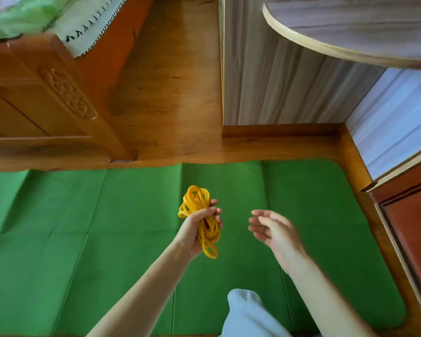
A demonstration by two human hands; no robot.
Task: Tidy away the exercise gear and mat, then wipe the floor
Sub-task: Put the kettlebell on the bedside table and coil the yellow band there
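Note:
A green exercise mat (107, 239) with fold creases lies flat on the wooden floor and fills the lower half of the view. My left hand (196, 229) is closed around a bundle of coiled yellow elastic band (204, 215), held above the middle of the mat. Loops of the band stick out above and below my fist. My right hand (275, 232) hovers a little to the right of it, fingers spread, holding nothing. A pale blue sock or knee (246, 312) shows at the bottom over the mat.
A carved wooden bed frame (58, 98) with green and white bedding stands at the upper left. A grey-grained cabinet (277, 76) and a rounded tabletop (350, 32) are at the upper right. A reddish wooden cupboard (411, 227) lines the right edge. Bare wooden floor (170, 93) runs between bed and cabinet.

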